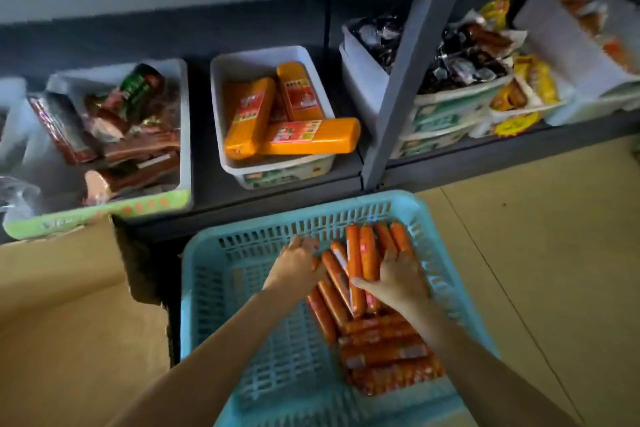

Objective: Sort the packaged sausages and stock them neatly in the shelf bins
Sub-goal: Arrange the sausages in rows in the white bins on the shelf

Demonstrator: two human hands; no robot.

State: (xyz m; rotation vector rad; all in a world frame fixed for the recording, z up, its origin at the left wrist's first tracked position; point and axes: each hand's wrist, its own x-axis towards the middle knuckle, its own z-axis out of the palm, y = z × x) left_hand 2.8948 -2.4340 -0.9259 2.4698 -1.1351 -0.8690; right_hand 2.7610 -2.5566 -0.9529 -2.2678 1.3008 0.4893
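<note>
A light blue slotted basket sits on the floor in front of the shelf and holds several orange sausage sticks. My left hand reaches into the basket's far side, fingers curled at the left edge of the pile. My right hand lies over upright sticks, fingers and thumb wrapped round a few of them. On the shelf stands a white bin with three large orange sausage packs.
A green-fronted bin of dark red meat packs stands at the left. Right of the grey shelf post are white bins of dark and yellow packets. A cardboard box sits left of the basket. Tan floor lies right.
</note>
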